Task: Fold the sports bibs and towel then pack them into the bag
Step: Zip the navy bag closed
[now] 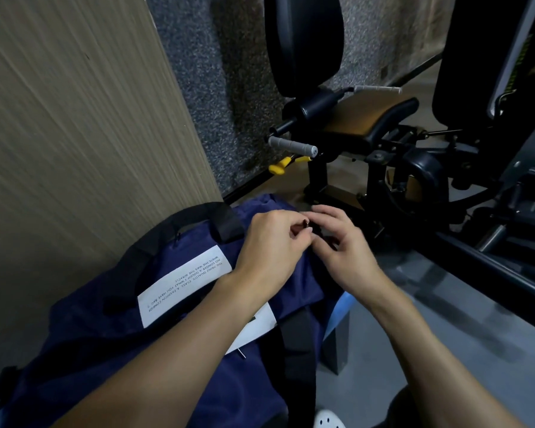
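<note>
A navy blue duffel bag [112, 322] with black handles [173, 230] and a white printed label [183, 284] lies in front of me on a light blue stool [337, 316]. My left hand [269, 245] pinches a small dark zipper pull [305, 224] at the bag's far end. Beside it, my right hand [340, 245] has its fingers curled on the bag's dark end piece next to the pull. No bibs or towel show; the bag's inside is hidden.
A wood-grain panel [74, 118] stands close on the left. A black gym machine [383, 149] with a padded seat, grey grips and a yellow pin fills the far right. Grey floor [445, 319] lies to the right of the stool. A white shoe [328, 420] shows at the bottom.
</note>
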Demonstrator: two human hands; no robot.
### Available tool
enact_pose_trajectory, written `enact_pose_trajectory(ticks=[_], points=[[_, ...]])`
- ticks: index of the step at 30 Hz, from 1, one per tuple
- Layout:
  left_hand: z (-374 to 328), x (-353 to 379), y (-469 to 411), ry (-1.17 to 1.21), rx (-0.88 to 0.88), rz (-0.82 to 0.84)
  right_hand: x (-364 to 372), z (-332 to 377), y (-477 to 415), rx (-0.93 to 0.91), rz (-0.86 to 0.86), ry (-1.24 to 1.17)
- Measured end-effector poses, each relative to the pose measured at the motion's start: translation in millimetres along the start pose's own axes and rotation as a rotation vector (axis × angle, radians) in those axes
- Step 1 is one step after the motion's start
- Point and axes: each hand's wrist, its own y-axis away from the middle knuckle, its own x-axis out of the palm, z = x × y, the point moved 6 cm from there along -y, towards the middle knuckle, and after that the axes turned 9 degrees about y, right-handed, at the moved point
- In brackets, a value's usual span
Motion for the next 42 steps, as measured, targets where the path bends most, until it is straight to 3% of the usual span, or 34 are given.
enact_pose_trajectory(ticks=[5, 8, 13, 19, 26, 32, 39, 42], points=[[0, -2, 5, -0.051, 0.056, 0.017, 8, -8, -6, -0.020, 0.026, 0.166], [1, -8, 10, -0.067, 0.041, -0.016, 6, -7, -7, -0.043, -0.047, 0.172], [9, -36, 25, -0.062, -0.045, -0.089, 0, -18, -8, 0.076, -0.090, 0.181], [8, -56, 37, -0.017, -0.063, -0.115, 18, 39, -3, -0.272, 0.073, 0.504], [27, -84, 60, 0.026, -0.165, -0.170, 22, 24, -4, -0.126, -0.046, 0.494], [23, -110, 71, 0.006, -0.122, -0.223, 57, 87, 8, -0.399, 0.104, 0.498], [33, -137, 89, -0.089, -0.115, -0.262, 58, 77, 4, -0.282, -0.007, 0.531], [33, -146, 95, -0.117, -0.078, -0.274, 74, 105, 12, -0.406, 0.063, 0.530]])
